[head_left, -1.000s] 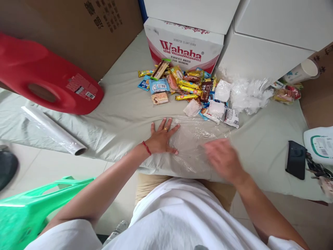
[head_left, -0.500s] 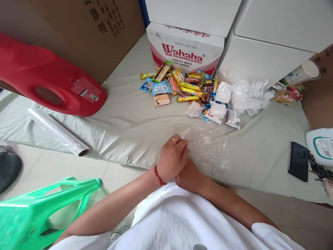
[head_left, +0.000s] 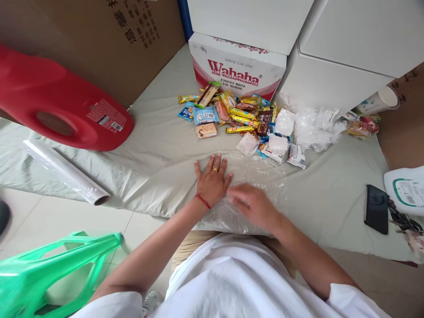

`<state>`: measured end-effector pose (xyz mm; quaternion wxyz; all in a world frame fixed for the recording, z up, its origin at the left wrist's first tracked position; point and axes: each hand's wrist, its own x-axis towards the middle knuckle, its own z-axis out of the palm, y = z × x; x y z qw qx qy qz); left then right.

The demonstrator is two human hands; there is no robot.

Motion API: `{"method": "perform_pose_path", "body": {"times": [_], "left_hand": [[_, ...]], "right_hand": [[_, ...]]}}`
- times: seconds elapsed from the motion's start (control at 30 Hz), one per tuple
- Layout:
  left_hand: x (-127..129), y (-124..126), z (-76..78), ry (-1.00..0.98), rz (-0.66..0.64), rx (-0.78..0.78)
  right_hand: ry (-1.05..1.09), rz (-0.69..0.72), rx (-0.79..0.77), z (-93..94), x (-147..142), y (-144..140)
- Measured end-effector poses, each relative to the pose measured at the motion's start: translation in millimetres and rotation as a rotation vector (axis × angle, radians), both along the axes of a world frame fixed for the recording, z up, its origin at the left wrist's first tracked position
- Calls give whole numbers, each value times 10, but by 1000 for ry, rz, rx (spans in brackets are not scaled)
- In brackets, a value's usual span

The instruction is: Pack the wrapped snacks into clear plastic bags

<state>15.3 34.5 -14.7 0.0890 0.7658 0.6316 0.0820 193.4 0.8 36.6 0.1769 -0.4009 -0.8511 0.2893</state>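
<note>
My left hand [head_left: 212, 181], with a ring and a red cord at the wrist, lies palm down with its fingers spread. It presses on the left side of a thin, clear plastic sheet [head_left: 265, 181] laid over the pale green cloth. Close beside it, my right hand [head_left: 253, 205] is over the sheet, blurred by motion, its fingers partly bent. Whether they hold any of the plastic cannot be made out. Beyond both hands lies a heap of wrapped snacks [head_left: 243, 117], with yellow, blue and brown packets. White square packets [head_left: 277, 145] sit at its near right side.
A red jug [head_left: 76, 101] and a roll of plastic film [head_left: 66, 172] lie at left. Behind the snacks is a Wahaha carton [head_left: 236, 70]. Crumpled clear wrappers [head_left: 318, 126] and a black phone [head_left: 376, 210] are at right. A green stool [head_left: 66, 265] stands on the floor.
My hands, clasped together before, have come apart. The left has flattened and spread on the sheet; the right has risen and moved slightly forward. The view has shifted slightly.
</note>
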Motion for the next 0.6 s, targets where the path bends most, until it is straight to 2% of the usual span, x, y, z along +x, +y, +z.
{"method": "perform_pose_path", "body": {"times": [0.07,0.1,0.17,0.23,0.3,0.37,0.43,0.53,0.6], "left_hand": [[-53,-49,-4,24,-23,-12],[-73,-73,-1,35,-31,-18],[-103,-117,10,50,-43,-32],[-125,-150,23,57,-55,-48],[-145,-172,33,52,-62,-60],[-162,-183,39,37,-67,-61],[-173,-186,43,20,-73,-60],[-181,-185,42,0,-80,-60],[-182,-186,35,-12,-77,-55]], "right_hand": [[-152,-224,178,119,221,454],[-264,-286,228,149,306,689],[-474,-300,198,149,399,1097],[-618,-240,131,109,406,1350],[-648,-203,121,96,399,1423],[-558,-238,199,160,461,1385],[-430,-364,337,293,641,1353],[-371,-677,528,497,1083,1488],[-460,-808,505,572,1379,1673]]}}
